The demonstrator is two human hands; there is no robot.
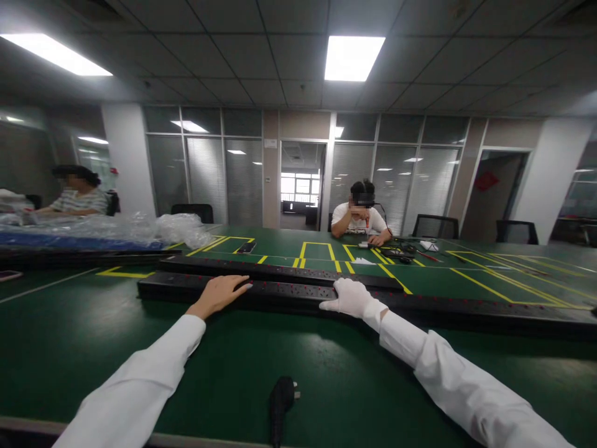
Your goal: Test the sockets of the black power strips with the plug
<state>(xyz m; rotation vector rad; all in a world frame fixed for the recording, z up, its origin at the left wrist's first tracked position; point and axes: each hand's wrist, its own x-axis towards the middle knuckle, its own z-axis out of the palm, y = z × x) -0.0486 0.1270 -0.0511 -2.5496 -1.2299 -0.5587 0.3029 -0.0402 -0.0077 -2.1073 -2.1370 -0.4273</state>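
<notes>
A long black power strip [284,292], with small red marks along its top, lies across the green table. My left hand [218,294], bare, rests on its left part with the fingers stretched out to the right. Farther right, my right hand [351,298] in a white glove grips the same strip, thumb on the near side and fingers over the top. Just behind it lies a second black strip [280,272], parallel to the first. A black three-pin plug [283,395] on a thick cord lies near the table's front edge.
Clear plastic wrap [181,230] covers a blue item at the left. A phone [247,247] lies behind the strips. Yellow tape [317,243] marks the green table [224,379]. A person [361,214] sits opposite near black cables [396,252]; another person [77,193] sits far left.
</notes>
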